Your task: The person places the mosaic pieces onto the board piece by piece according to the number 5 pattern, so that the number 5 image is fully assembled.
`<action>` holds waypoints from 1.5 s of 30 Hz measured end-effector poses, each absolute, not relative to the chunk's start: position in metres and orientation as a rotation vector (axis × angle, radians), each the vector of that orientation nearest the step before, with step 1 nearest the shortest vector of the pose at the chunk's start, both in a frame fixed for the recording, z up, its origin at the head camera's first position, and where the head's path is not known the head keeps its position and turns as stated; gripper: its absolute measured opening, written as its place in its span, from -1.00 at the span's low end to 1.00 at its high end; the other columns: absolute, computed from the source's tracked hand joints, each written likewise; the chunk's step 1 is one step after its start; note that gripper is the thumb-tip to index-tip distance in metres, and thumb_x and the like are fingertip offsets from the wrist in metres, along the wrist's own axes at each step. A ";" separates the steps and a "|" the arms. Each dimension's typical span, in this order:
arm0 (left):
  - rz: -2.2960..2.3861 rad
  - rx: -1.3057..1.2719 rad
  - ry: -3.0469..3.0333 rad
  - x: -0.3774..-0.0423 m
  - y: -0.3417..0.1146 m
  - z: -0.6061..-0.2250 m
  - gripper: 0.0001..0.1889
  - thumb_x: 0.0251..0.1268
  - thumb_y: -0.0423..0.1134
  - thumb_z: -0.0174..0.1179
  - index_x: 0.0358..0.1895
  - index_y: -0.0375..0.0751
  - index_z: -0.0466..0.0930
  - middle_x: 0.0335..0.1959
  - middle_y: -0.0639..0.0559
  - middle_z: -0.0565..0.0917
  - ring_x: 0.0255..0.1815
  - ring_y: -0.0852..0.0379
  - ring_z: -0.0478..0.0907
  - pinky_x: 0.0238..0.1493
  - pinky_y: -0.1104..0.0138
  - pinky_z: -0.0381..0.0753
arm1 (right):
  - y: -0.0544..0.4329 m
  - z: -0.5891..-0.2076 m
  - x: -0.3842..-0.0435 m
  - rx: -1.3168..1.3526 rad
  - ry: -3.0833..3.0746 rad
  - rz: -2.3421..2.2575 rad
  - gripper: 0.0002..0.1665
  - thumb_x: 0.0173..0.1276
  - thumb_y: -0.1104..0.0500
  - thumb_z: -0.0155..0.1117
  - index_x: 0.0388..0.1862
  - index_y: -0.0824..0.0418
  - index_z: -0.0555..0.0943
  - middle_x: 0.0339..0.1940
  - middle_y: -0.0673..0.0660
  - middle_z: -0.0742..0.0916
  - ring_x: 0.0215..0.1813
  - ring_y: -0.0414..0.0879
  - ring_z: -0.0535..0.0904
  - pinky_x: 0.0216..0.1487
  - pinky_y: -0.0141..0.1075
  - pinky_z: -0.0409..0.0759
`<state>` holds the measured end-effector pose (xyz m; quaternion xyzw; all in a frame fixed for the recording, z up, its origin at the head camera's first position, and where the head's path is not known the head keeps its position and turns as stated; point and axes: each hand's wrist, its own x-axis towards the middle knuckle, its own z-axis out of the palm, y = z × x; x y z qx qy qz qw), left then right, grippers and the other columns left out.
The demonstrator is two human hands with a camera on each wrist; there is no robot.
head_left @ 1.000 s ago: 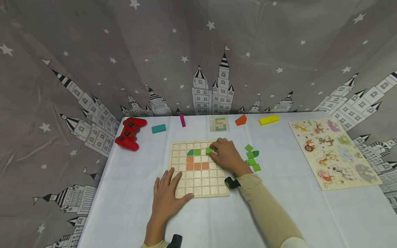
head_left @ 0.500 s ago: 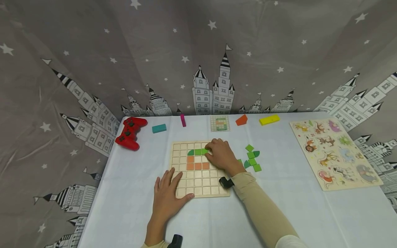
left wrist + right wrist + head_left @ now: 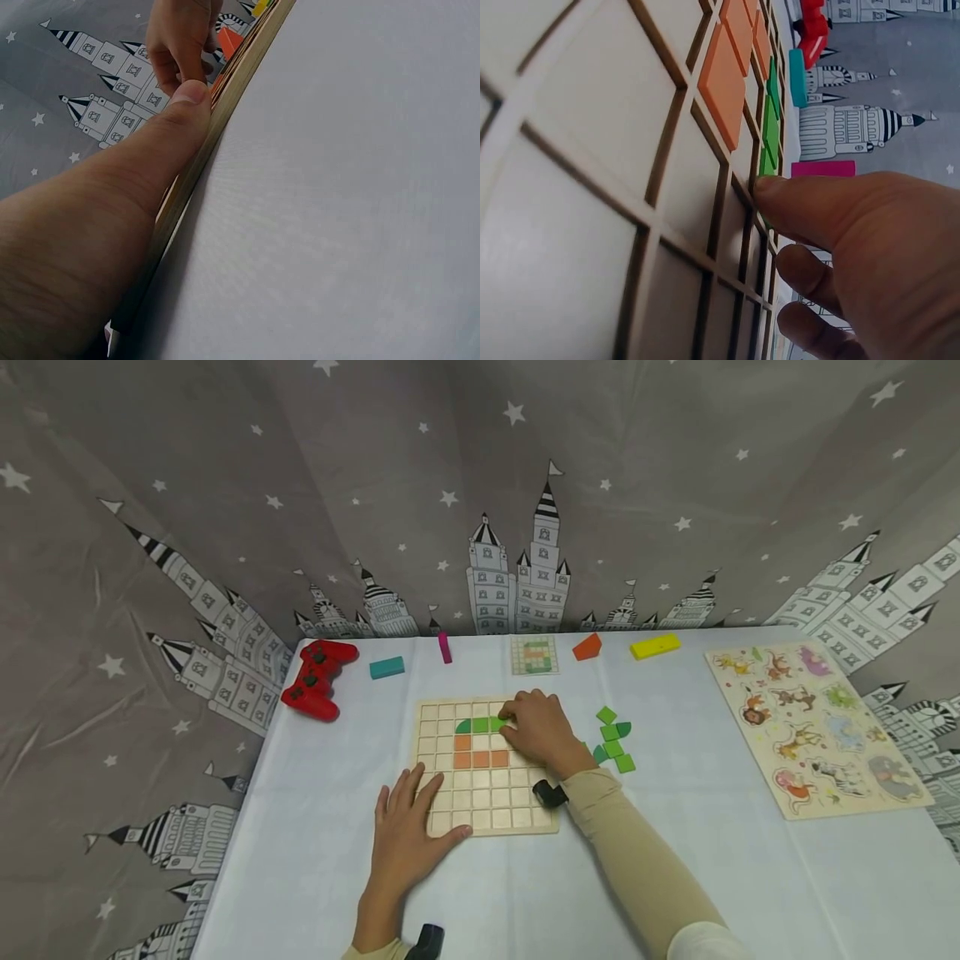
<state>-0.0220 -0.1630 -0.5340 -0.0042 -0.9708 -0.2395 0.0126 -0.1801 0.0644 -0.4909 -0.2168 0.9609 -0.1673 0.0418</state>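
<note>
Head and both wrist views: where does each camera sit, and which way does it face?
Head: on the person's head, facing forward and down at the grid board; left hand, right hand and sleeves show.
Left wrist: on that wrist, facing along the grid board's edge toward the castle-print backdrop; left thumb shows close, right hand beyond.
Right wrist: on that wrist, facing across the grid board toward the backdrop; right hand shows, thumb at a green tile.
Both wrist views share right hand and grid board.
</note>
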 end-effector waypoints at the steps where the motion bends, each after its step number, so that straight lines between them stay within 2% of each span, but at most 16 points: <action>1: -0.748 -0.013 -3.029 -0.022 -0.163 -0.534 0.01 -0.03 0.48 0.35 0.51 0.08 0.37 0.65 -0.07 0.17 0.68 -0.17 -0.01 0.63 -0.22 -0.17 | 0.065 -0.491 -0.180 -0.653 2.941 -0.514 -0.71 0.43 -0.04 0.36 0.06 -0.01 0.76 -0.02 0.05 0.75 0.02 0.04 0.59 0.06 0.02 0.53; 9: -0.749 -0.020 -3.037 -0.024 -0.162 -0.533 0.01 -0.04 0.48 0.36 0.51 0.08 0.37 0.66 -0.07 0.16 0.69 -0.17 -0.01 0.63 -0.23 -0.17 | 0.074 -0.496 -0.182 -0.597 2.950 -0.538 -0.71 0.43 -0.08 0.34 0.04 -0.04 0.77 -0.04 0.02 0.75 0.01 0.01 0.58 0.07 0.00 0.53; 14: -0.740 -0.027 -3.012 -0.025 -0.161 -0.535 0.01 -0.05 0.47 0.38 0.50 0.07 0.39 0.64 -0.07 0.19 0.67 -0.18 0.01 0.62 -0.23 -0.15 | 0.095 -0.498 -0.183 -0.533 2.961 -0.611 -0.71 0.45 -0.06 0.32 0.03 0.00 0.76 -0.13 0.05 0.73 -0.06 0.02 0.56 0.01 0.01 0.50; 21: -0.719 -0.015 -2.994 -0.025 -0.162 -0.534 0.00 -0.08 0.46 0.39 0.47 0.06 0.42 0.62 -0.09 0.22 0.65 -0.20 0.05 0.60 -0.24 -0.12 | 0.162 -0.496 -0.184 -0.179 3.007 -0.647 -0.61 0.43 -0.09 0.33 0.06 0.13 0.72 -0.10 0.15 0.71 0.02 0.12 0.55 0.10 0.10 0.46; 26: -0.721 0.001 -3.013 -0.024 -0.162 -0.532 0.01 -0.07 0.47 0.38 0.48 0.06 0.40 0.63 -0.10 0.21 0.66 -0.20 0.04 0.61 -0.24 -0.13 | 0.195 -0.491 -0.185 0.011 2.995 -0.524 -0.59 0.37 -0.10 0.41 -0.02 0.18 0.73 -0.10 0.22 0.70 0.05 0.20 0.54 0.12 0.15 0.48; 30: -0.724 0.000 -3.022 -0.024 -0.163 -0.532 0.01 -0.07 0.47 0.38 0.49 0.06 0.39 0.63 -0.10 0.20 0.66 -0.21 0.03 0.61 -0.25 -0.14 | 0.200 -0.492 -0.190 -0.016 2.963 -0.501 -0.68 0.41 -0.01 0.36 -0.01 0.16 0.76 -0.07 0.24 0.71 0.05 0.20 0.54 0.11 0.16 0.50; 36: -0.721 -0.019 -3.009 -0.025 -0.160 -0.535 0.00 -0.07 0.47 0.38 0.48 0.07 0.41 0.63 -0.10 0.22 0.65 -0.21 0.05 0.60 -0.25 -0.11 | 0.200 -0.500 -0.196 -0.066 2.994 -0.577 -0.64 0.51 0.07 0.23 0.21 0.06 0.71 0.12 0.26 0.70 0.16 0.23 0.55 0.13 0.18 0.52; 40: -0.727 -0.020 -3.012 -0.025 -0.159 -0.535 0.01 -0.06 0.47 0.38 0.49 0.07 0.39 0.63 -0.10 0.21 0.66 -0.21 0.04 0.60 -0.25 -0.12 | 0.207 -0.501 -0.196 -0.044 2.961 -0.621 -0.57 0.46 0.03 0.31 0.27 0.07 0.66 0.18 0.28 0.67 0.23 0.25 0.50 0.24 0.21 0.47; 45: -0.730 0.003 -3.021 -0.023 -0.159 -0.534 0.02 -0.06 0.48 0.37 0.50 0.07 0.39 0.64 -0.08 0.20 0.67 -0.19 0.02 0.62 -0.24 -0.15 | 0.211 -0.499 -0.197 -0.106 2.887 -0.637 -0.55 0.42 0.03 0.38 0.24 0.12 0.67 0.25 0.30 0.64 0.30 0.27 0.46 0.36 0.24 0.40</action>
